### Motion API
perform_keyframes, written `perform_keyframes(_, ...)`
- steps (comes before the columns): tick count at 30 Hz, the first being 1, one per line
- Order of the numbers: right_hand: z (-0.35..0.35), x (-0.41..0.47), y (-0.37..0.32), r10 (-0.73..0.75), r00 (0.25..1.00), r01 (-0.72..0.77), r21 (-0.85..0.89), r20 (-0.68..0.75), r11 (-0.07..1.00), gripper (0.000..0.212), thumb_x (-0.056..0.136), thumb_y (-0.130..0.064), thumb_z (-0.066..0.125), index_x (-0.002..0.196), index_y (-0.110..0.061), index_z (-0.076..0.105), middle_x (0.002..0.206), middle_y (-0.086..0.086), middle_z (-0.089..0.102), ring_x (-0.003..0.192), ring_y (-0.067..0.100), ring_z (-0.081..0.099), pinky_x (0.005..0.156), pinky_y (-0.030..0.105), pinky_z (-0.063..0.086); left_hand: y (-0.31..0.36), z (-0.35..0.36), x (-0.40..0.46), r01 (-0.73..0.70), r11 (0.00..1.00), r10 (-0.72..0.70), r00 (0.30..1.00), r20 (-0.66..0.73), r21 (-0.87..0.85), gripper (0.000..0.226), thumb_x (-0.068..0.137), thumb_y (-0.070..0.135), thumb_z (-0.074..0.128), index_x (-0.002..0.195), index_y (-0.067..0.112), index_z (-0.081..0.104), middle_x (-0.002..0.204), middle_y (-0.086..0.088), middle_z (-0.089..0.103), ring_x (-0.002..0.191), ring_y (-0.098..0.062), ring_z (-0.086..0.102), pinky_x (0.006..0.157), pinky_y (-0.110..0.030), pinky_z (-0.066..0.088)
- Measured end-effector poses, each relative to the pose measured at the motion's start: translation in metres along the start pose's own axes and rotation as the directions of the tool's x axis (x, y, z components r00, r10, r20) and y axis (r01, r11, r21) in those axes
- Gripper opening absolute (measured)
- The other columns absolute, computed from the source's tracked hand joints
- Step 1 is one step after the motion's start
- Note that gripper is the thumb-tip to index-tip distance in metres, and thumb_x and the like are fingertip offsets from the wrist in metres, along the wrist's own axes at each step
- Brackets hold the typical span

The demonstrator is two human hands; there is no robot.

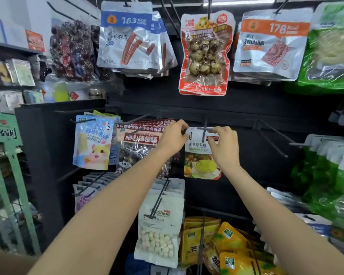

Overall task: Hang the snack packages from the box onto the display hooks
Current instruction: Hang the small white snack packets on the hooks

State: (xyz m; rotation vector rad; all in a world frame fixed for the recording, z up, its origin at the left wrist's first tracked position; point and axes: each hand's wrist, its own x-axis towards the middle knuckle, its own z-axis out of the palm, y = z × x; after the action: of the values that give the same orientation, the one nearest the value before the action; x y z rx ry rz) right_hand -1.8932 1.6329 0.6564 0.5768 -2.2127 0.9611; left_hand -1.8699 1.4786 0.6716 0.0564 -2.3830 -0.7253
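Right now the left hand (172, 136) and right hand (223, 144) pinch the top corners of a white candy package (201, 155) at a display hook (205, 129); it seems already threaded. Neighbouring hooks are stocked, several bare. No box in view, so the remainder is unknowable.

- A shop, plainly: a dark display panel (236, 108) studded with metal hooks (274, 133).
- Printed snack packages (127, 40) hang in rows (several deep per hook).
- Stocked shelves (12, 48) stand at left.
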Motion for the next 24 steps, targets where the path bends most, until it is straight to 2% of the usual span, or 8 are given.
perform_keyframes(2,0.001,-0.018,-0.007,0.105,0.994,-0.101,0.105,-0.027,0.989,0.014,0.09,-0.009,0.054,0.102,-0.011,0.062,0.107,0.005,0.06,0.101,0.023,0.05,0.086,0.033,0.041,-0.004,-0.008,-0.019,0.009,0.998,-0.007,1.0,0.022,-0.064,0.023,0.092,0.013,0.057,0.115,0.011,0.058,0.109,-0.006,0.062,0.097,-0.019,0.06,0.087,-0.031,0.05)
perform_keyframes(5,0.014,-0.044,-0.028,0.189,0.966,-0.233,0.286,0.176,0.93,0.01,0.091,-0.009,0.054,0.095,-0.009,0.063,0.095,0.0,0.062,0.086,0.013,0.054,0.074,0.025,0.04,-0.018,-0.022,-0.052,0.047,0.995,-0.042,0.997,0.059,-0.088,0.021,0.093,0.014,0.056,0.113,0.013,0.06,0.1,0.0,0.063,0.085,-0.01,0.056,0.072,-0.018,0.043)
perform_keyframes(8,0.042,-0.066,-0.057,0.036,0.929,-0.165,0.324,0.369,0.932,0.011,0.089,-0.006,0.056,0.091,-0.01,0.066,0.089,-0.003,0.062,0.082,0.009,0.054,0.062,0.01,0.038,-0.047,-0.042,-0.086,0.119,0.992,-0.114,0.989,0.089,-0.045,0.016,0.092,0.015,0.057,0.108,0.014,0.062,0.095,0.004,0.06,0.083,-0.007,0.054,0.064,-0.013,0.038)
perform_keyframes(12,0.091,-0.102,-0.111,-0.081,0.823,-0.147,0.349,0.562,0.926,0.014,0.092,-0.007,0.055,0.096,-0.01,0.067,0.089,-0.004,0.06,0.082,0.008,0.054,0.06,0.008,0.038,-0.108,-0.086,-0.146,0.309,0.951,-0.307,0.948,0.078,-0.013,0.018,0.09,0.012,0.057,0.108,0.01,0.062,0.093,-0.004,0.063,0.083,-0.019,0.061,0.073,-0.027,0.048)
perform_keyframes(14,0.119,-0.128,-0.142,-0.131,0.752,-0.139,0.349,0.646,0.927,0.015,0.094,-0.011,0.054,0.099,-0.012,0.068,0.089,-0.006,0.058,0.081,0.006,0.052,0.057,0.009,0.037,-0.15,-0.11,-0.184,0.43,0.903,-0.429,0.9,0.072,0.004,0.016,0.089,0.009,0.055,0.104,0.011,0.062,0.088,-0.007,0.066,0.08,-0.023,0.064,0.072,-0.031,0.05)
perform_keyframes(18,0.186,-0.197,-0.208,-0.214,0.605,-0.168,0.385,0.767,0.907,0.016,0.089,-0.004,0.055,0.096,-0.007,0.07,0.086,0.0,0.063,0.077,0.008,0.054,0.064,0.014,0.038,-0.239,-0.156,-0.266,0.656,0.754,-0.657,0.754,0.025,0.023,0.013,0.089,0.009,0.053,0.088,0.021,0.058,0.082,-0.004,0.07,0.078,-0.023,0.066,0.075,-0.032,0.052)
perform_keyframes(21,0.244,-0.255,-0.258,-0.233,0.487,-0.218,0.376,0.842,0.901,0.015,0.091,-0.008,0.055,0.093,-0.016,0.067,0.09,0.002,0.067,0.08,0.01,0.058,0.069,0.018,0.041,-0.311,-0.187,-0.324,0.774,0.621,-0.778,0.628,-0.027,0.12,0.014,0.09,0.016,0.053,0.096,0.02,0.064,0.099,-0.008,0.068,0.096,-0.027,0.063,0.084,-0.032,0.049)
perform_keyframes(24,0.297,-0.312,-0.308,-0.227,0.366,-0.209,0.318,0.903,0.925,0.019,0.095,-0.013,0.051,0.106,-0.014,0.067,0.098,-0.002,0.064,0.092,0.011,0.058,0.068,0.016,0.04,-0.378,-0.216,-0.376,0.844,0.491,-0.861,0.507,-0.022,0.215,0.025,0.088,0.018,0.055,0.111,0.01,0.062,0.113,-0.017,0.064,0.109,-0.035,0.058,0.091,-0.04,0.047)
